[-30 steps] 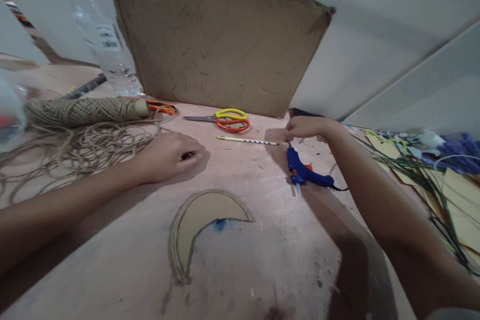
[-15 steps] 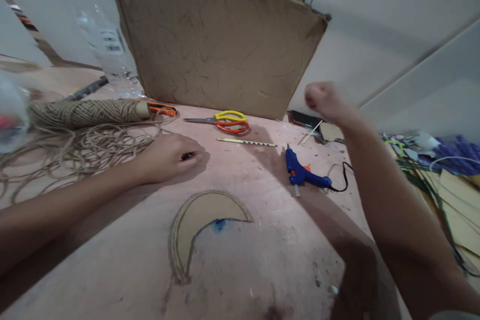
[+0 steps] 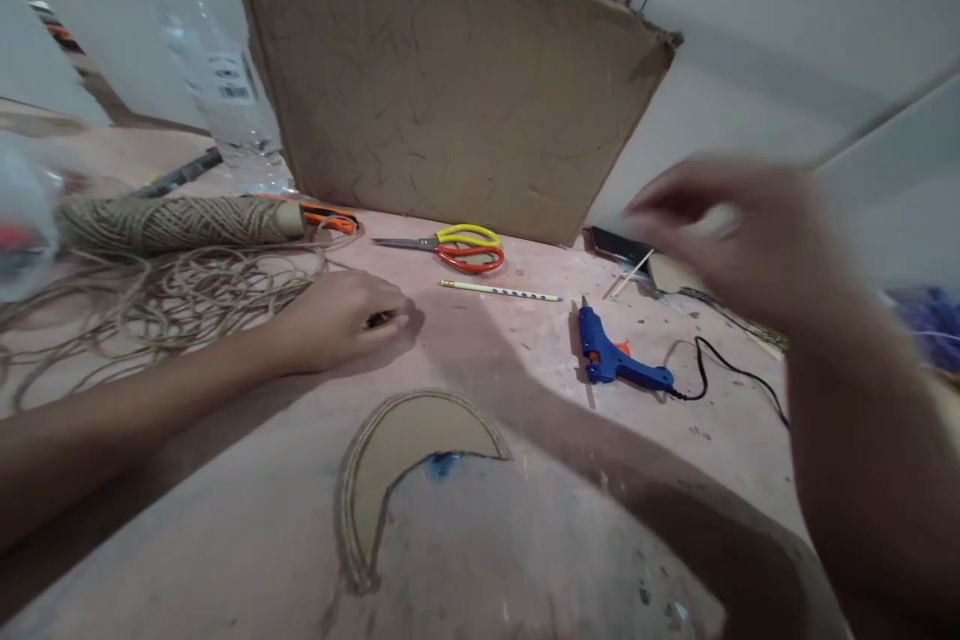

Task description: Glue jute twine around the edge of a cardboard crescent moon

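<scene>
My left hand [image 3: 345, 320] rests on the table beside the loose twine, its fingers curled closed. A dark gap shows between thumb and fingers; what it holds, if anything, is hidden. My right hand [image 3: 739, 230] is raised at the right, smeared by motion, with thumb and fingers bent toward each other; whether it grips anything is unclear. Below it lies a blue glue gun [image 3: 619, 355], nozzle pointing away. Nearer me, a crescent-shaped cardboard piece [image 3: 386, 440] lies flat, with twine along its outer edge. A blue stain [image 3: 441, 465] touches its inner curve.
A roll of twine [image 3: 180, 225] lies left, near a plastic bottle [image 3: 240, 110]. Scissors [image 3: 465, 248] with yellow and red handles and a pencil [image 3: 499, 291] lie mid-table. A large cardboard sheet [image 3: 450, 70] stands behind. A black cord [image 3: 739, 375] trails right from the glue gun.
My right hand has come closer to me and to the right, its fist loosening into a bent-finger shape. My left hand stays put. The view has shifted slightly.
</scene>
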The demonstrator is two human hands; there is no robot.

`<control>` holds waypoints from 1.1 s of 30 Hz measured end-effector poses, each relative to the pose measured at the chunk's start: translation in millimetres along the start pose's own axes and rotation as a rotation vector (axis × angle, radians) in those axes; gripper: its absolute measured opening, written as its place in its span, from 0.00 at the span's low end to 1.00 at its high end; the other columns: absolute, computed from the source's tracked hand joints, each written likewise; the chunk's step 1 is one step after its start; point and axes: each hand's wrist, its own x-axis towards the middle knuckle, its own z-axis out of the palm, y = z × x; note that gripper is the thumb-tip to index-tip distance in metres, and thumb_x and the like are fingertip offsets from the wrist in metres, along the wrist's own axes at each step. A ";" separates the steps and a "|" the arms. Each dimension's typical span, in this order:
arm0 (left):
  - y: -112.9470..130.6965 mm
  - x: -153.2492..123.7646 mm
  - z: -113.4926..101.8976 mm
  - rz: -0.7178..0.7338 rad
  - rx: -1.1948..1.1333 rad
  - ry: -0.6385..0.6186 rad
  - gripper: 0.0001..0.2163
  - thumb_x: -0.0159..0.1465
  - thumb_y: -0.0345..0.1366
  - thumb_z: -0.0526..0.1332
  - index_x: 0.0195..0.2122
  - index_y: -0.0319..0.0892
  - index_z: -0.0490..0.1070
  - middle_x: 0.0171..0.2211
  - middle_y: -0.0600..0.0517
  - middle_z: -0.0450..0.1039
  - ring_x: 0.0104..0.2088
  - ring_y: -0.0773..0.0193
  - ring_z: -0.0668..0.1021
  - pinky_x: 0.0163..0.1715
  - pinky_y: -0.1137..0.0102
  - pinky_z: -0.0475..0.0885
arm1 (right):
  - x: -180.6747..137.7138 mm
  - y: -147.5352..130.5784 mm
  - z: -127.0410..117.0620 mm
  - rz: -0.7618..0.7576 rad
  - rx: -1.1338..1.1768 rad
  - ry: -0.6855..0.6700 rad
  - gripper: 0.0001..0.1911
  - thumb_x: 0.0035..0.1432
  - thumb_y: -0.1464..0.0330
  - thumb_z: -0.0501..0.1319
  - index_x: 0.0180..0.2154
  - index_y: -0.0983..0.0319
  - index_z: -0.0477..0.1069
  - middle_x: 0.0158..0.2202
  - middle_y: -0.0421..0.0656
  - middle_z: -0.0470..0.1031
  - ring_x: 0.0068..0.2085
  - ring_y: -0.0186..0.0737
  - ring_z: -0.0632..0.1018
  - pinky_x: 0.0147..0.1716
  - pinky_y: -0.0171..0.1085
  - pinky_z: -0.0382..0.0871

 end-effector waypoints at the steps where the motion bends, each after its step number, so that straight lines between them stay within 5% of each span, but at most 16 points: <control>1: 0.4 -0.1 0.0 0.001 0.002 0.005 0.16 0.83 0.42 0.61 0.38 0.46 0.83 0.37 0.48 0.87 0.37 0.55 0.83 0.40 0.62 0.66 | 1.0 -2.7 9.2 -0.021 -0.044 -0.104 0.15 0.85 0.56 0.75 0.59 0.59 0.87 0.59 0.48 0.91 0.54 0.49 0.91 0.59 0.52 0.91; 3: 1.0 -0.3 0.0 0.003 0.005 0.013 0.16 0.84 0.42 0.61 0.39 0.46 0.83 0.37 0.48 0.88 0.37 0.55 0.83 0.40 0.62 0.66 | 4.0 -5.0 30.5 -0.050 -0.142 -0.297 0.08 0.82 0.64 0.74 0.46 0.59 0.89 0.47 0.45 0.93 0.46 0.48 0.90 0.57 0.50 0.85; 5: 1.5 -0.6 0.0 0.005 0.006 0.014 0.17 0.84 0.42 0.60 0.38 0.46 0.82 0.36 0.48 0.87 0.36 0.55 0.83 0.40 0.61 0.66 | 6.6 -3.4 50.4 -0.051 -0.230 -0.412 0.11 0.77 0.70 0.70 0.39 0.57 0.90 0.43 0.46 0.95 0.45 0.52 0.90 0.56 0.50 0.76; 13: 1.4 -1.1 -0.9 -0.008 -0.006 0.000 0.17 0.84 0.43 0.59 0.39 0.47 0.83 0.37 0.47 0.87 0.38 0.53 0.84 0.42 0.61 0.69 | 6.0 8.5 76.7 -0.051 -0.412 -0.538 0.14 0.75 0.68 0.66 0.47 0.58 0.94 0.52 0.56 0.97 0.61 0.64 0.88 0.53 0.51 0.63; 20: 2.0 -0.5 -2.0 0.006 -0.007 0.002 0.17 0.84 0.43 0.59 0.39 0.47 0.81 0.37 0.48 0.87 0.37 0.54 0.83 0.41 0.61 0.67 | 10.7 4.1 79.0 -0.088 -0.443 -0.573 0.14 0.76 0.70 0.65 0.48 0.60 0.93 0.54 0.57 0.96 0.61 0.63 0.86 0.53 0.51 0.61; 26: 2.2 0.2 -2.9 0.011 -0.021 -0.002 0.16 0.84 0.42 0.60 0.37 0.47 0.79 0.34 0.49 0.84 0.36 0.55 0.81 0.40 0.62 0.67 | 13.8 1.8 80.5 -0.145 -0.484 -0.624 0.14 0.82 0.71 0.63 0.46 0.62 0.89 0.53 0.56 0.94 0.60 0.58 0.87 0.58 0.51 0.69; 33: 3.8 0.7 -3.4 -0.001 -0.011 -0.001 0.16 0.83 0.41 0.60 0.37 0.46 0.80 0.35 0.49 0.84 0.36 0.55 0.81 0.40 0.61 0.66 | 13.7 6.2 84.9 -0.168 -0.527 -0.654 0.17 0.85 0.54 0.75 0.52 0.61 0.86 0.55 0.47 0.90 0.59 0.53 0.90 0.69 0.59 0.84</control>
